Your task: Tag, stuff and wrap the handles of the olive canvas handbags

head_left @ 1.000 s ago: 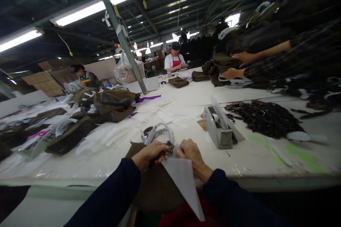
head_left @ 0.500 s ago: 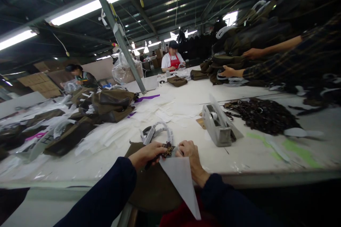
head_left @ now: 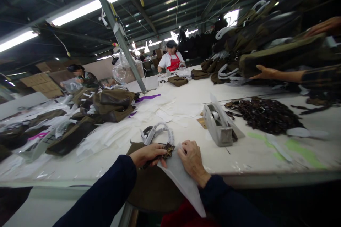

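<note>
Head view: no writing readable on white sheet [head_left: 181,181] under right hand [head_left: 192,158].

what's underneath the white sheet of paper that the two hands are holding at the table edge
Under the white paper sheet lies a dark olive bag, with the left hand pinching a leopard-print trim beside the right hand. Whatever the sheet itself covers is hidden.
</note>
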Motion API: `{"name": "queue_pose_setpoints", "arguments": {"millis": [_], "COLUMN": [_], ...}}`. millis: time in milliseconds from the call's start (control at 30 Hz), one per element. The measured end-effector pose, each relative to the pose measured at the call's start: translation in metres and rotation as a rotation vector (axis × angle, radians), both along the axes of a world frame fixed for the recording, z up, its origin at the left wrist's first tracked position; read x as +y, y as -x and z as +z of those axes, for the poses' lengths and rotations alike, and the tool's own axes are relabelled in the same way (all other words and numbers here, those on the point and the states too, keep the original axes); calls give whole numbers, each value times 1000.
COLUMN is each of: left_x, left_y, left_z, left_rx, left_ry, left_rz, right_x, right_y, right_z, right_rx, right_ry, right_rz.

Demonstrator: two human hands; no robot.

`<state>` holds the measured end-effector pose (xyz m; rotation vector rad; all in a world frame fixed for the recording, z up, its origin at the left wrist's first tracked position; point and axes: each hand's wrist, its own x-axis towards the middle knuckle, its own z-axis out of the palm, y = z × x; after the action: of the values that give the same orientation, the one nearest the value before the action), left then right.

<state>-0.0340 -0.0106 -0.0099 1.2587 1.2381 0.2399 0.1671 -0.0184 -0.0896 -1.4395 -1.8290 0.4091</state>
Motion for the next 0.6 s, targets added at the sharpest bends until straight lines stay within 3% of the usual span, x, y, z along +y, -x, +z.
{"name": "queue_pose_setpoints", "arguments": {"millis": [167, 267, 367, 467, 600], "left_x": [-2, -2, -1, -1, 2], "left_y": [3, 2, 2, 1, -2], "left_z": [-7, -7, -7, -8, -6], "left_rx": [-18, -16, -16, -20, -12], "left_ry": [-5, -4, -4, -10, -5], "left_rz": [1, 2, 2, 13, 27], "right_x": [-1, -4, -12, -24, -38], "right_y": [-10, -10, -7, -8, -4], "right_z": [11, 21, 27, 26, 17], "right_rx": [-173, -194, -288, -402, -425], "right_ry": [-29, -167, -276, -258, -240], "right_rz": [121, 160, 452, 768, 768]}}
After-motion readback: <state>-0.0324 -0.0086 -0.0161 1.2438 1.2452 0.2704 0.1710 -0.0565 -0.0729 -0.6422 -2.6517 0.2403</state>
